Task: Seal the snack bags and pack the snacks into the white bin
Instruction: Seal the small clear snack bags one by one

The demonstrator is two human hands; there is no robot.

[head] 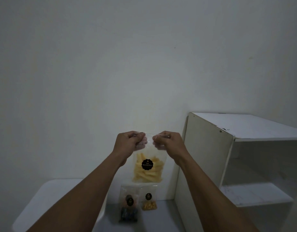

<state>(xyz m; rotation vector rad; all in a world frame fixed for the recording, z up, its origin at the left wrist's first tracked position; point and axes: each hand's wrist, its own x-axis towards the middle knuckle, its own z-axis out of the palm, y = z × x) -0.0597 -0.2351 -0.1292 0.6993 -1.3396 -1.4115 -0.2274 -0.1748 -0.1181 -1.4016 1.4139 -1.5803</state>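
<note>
Sealing stage: left hand point(128, 142) and right hand point(169, 141) pinching top of hanging snack bag point(148, 166); next probably pressing seam shut

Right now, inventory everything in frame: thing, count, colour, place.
clear plastic bag of yellow snack sticks, round black label: 1, clear and yellow, held up mid-frame
small clear bag of dark snacks: 1, clear and dark, on the surface below, left
small clear bag of yellow pieces: 1, clear and yellow, right beside it
white rounded bin: 1, white, lower left
white open shelf unit: 1, white, right
grey surface: 1, grey, bottom
left hand: 1, pinches the held bag's top edge, left
right hand: 1, pinches its top edge, right
</note>
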